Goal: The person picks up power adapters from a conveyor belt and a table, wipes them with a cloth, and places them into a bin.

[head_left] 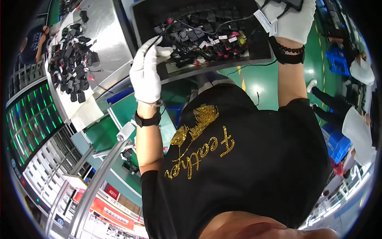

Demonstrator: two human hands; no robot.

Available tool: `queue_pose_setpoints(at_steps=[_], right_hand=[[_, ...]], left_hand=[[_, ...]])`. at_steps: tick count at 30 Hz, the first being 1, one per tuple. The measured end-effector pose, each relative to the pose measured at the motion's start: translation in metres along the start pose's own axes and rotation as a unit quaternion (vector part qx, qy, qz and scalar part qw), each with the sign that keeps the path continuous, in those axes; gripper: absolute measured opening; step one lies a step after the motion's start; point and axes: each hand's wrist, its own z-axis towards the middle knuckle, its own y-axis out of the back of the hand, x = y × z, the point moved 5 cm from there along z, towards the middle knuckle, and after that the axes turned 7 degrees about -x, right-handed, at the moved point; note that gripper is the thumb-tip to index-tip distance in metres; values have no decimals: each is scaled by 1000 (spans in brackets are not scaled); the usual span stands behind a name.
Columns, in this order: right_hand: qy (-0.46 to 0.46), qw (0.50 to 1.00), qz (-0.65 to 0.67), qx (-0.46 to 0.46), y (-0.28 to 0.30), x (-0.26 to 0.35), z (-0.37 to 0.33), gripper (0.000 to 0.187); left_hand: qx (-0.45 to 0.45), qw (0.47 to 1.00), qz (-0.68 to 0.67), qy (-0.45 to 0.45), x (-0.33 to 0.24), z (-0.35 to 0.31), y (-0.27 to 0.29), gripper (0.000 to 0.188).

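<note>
My right hand, in a white glove, is at the upper right, closed around a black power adapter that is partly cut off by the top edge. White paper tags hang from the adapter's cord beside the wrist. From there a thin black cable runs left over the bin to my left hand, also gloved in white. That hand pinches the cable along its fingers at the bin's left side. Below the cable, a dark bin holds many black adapters with coiled cords and red and yellow ends.
A metal table stands at the left, bearing a heap of black adapters. Metal rails and a green-lit rack lie further left. Blue stools and other people are at the right. A loose cord hangs over the green floor.
</note>
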Motion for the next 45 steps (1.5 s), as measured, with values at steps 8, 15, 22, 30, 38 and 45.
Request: queue_pose_setpoints(at_steps=[8,15,22,30,38,45], right_hand=[[-90,977,-82,-172,82,-44,-7,43],[-169,694,-635,-294,286,-167,18,79],[-256,368,-875,-182,299,-219,12,77],[-126,346,-927,-77,293,-240,2,76],[-57,189,-980,-38,338,-244,20,95],[64,605,-773,180,217,-270,58,73]], left_hand=[[77,987,-26,140,74,-9,-25,30],[218,868,434,105,181,-14,-42,52],[88,928,349,95,151,-47,-11,35],[-80,943,298,123,118,-103,25,25],[-168,921,287,201,98,-144,51,35],[-428,776,265,381,78,-304,134,31]])
